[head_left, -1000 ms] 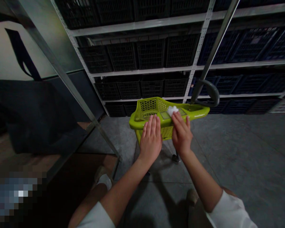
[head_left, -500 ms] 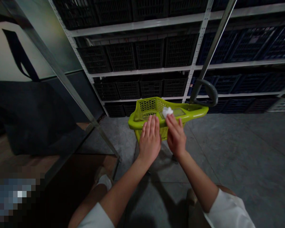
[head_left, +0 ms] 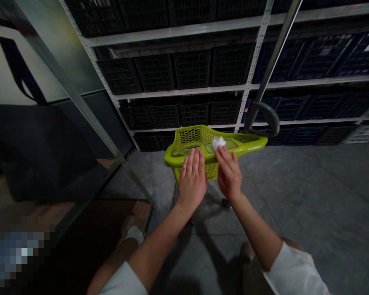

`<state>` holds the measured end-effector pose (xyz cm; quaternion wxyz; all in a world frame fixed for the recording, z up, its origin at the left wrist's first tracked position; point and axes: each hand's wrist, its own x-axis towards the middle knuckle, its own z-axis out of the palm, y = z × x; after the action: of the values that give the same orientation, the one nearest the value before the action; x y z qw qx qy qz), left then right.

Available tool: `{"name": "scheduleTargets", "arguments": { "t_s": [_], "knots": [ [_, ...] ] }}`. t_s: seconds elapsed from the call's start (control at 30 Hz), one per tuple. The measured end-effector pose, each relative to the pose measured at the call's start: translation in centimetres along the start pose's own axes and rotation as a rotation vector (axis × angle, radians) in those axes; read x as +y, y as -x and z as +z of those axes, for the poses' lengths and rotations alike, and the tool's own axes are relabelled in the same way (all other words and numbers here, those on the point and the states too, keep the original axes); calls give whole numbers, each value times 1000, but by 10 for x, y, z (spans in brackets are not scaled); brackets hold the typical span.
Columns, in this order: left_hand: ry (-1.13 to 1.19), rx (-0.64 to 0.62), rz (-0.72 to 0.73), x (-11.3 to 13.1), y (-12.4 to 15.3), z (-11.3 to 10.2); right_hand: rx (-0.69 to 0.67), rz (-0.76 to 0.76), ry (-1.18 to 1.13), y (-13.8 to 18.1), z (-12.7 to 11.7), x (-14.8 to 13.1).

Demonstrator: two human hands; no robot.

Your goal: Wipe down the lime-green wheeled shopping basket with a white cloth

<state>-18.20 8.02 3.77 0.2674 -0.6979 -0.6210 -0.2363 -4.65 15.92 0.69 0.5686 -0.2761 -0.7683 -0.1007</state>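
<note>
A lime-green plastic trolley basket (head_left: pixel 251 142) with perforated walls stands in front of me. My left hand (head_left: pixel 193 180) reaches to its near rim, fingers stretched out side by side, holding nothing that I can see. Just to the right, my right hand (head_left: pixel 230 174) has its fingertips against a crumpled white tissue (head_left: pixel 218 142), pressed over the flat panel on the basket's top. The palm side of both hands is hidden. A grey looped handle (head_left: pixel 266 119) and a metal pole rise from the basket's right end.
White metal shelving (head_left: pixel 178 32) with black crates (head_left: pixel 194 69) and dark blue crates (head_left: pixel 322 57) runs across the back. At left are a metal frame post (head_left: pixel 92 123) and a large dark bag (head_left: pixel 49 151). Grey concrete floor (head_left: pixel 310 196) lies around the trolley.
The tissue has shifted slightly right across the basket's top along with my right fingertips. My left hand keeps its place by the rim; the view has moved a little.
</note>
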Motion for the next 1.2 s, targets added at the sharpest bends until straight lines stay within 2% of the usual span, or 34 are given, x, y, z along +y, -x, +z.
{"name": "scheduleTargets", "arguments": {
  "t_s": [0.07, 0.13, 0.2, 0.3, 0.37, 0.43, 0.53, 0.6, 0.63, 0.7, 0.8, 0.87, 0.93, 1.1, 1.2],
  "knots": [
    [1, 7, 11, -1, 0, 1, -130, -101, -52, 2, 5, -16],
    [8, 4, 19, -2, 0, -1, -145, -144, -25, 1, 4, -11],
    [14, -9, 22, -3, 0, -3, -47, -78, 55, -3, -4, 11],
    [11, -22, 22, -3, -1, -6, 191, 140, 133, -10, -17, 47],
    [9, -24, 16, -2, -1, -5, 271, 207, 129, -13, -19, 51],
    [15, -20, 7, -1, 0, -3, 218, 168, 95, -15, -16, 33],
    [22, -3, 2, 0, 0, 0, -28, 8, 9, -17, -7, -10],
    [28, 3, 4, -1, 0, 0, -152, -74, -27, -20, -6, -25],
    [31, 3, 6, -2, 0, 0, -167, -81, -25, -22, -8, -25],
    [32, -5, 12, -3, 0, -2, -112, -22, 23, -26, -16, -8],
    [16, -18, 20, -3, -1, -5, 45, 171, 133, -31, -30, 30],
    [9, -16, 16, -2, -1, -5, 93, 259, 178, -33, -35, 41],
    [10, -3, 11, -1, -1, -3, 58, 239, 173, -34, -32, 30],
    [17, 19, 11, -1, 1, 1, -180, -78, 7, -28, -16, -26],
    [11, 5, 21, -3, 1, -1, -159, -61, 26, -26, -18, -15]
  ]
}}
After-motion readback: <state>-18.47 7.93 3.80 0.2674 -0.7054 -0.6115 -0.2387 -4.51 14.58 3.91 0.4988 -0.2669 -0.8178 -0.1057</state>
